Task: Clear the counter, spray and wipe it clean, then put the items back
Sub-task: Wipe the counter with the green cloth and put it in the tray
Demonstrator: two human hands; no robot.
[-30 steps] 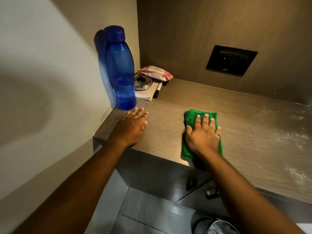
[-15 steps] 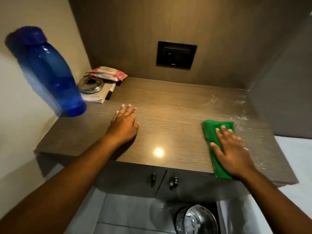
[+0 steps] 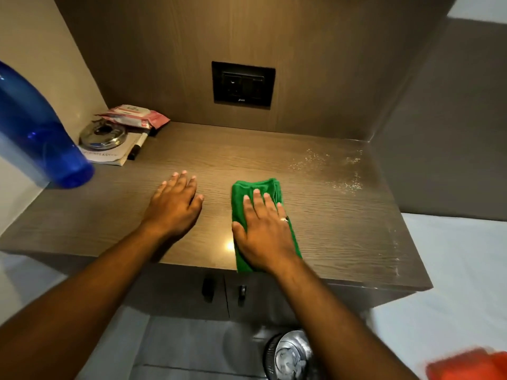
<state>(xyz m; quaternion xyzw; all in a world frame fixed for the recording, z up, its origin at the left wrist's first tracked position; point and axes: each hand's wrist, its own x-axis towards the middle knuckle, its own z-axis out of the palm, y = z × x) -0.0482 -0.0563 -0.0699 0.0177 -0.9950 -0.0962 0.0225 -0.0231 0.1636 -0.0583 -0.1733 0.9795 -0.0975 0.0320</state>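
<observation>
The step in hand is the wiping. The right hand (image 3: 264,231) lies flat on a folded green cloth (image 3: 256,187) and presses it on the tabletop (image 3: 343,229); its fingers (image 3: 258,197) are stretched out over the cloth, not closed around it. The cloth is near the front edge of the tabletop, about in the middle, below the black wall socket (image 3: 242,84). The left hand (image 3: 175,207) rests just left of the cloth, palm down on the bare wood, fingers spread and holding nothing; it seems only to give support.

To the right of the cloth, toward the back corner and along the right edge, white spray droplets (image 3: 329,171) remain on the wood. In my judgement the next move must carry the cloth to the right and back over these wet spots, with even pressure.

Left of the cloth, some items stand on the tabletop: a blue bottle (image 3: 41,138) near the left wall, and in the back left corner a small book (image 3: 109,157) with a round metal lid (image 3: 103,134) on it, a black marker (image 3: 138,146) and a pink packet of wipes (image 3: 137,117). So this part is probably not wiped yet, and the items must be moved before the cloth can pass there.

The tabletop is brown wood-grain laminate in a niche with panels of the same brown. Below the cloth are cabinet doors with two dark knobs (image 3: 208,286), and on the floor stands a metal bin (image 3: 290,355).
</observation>
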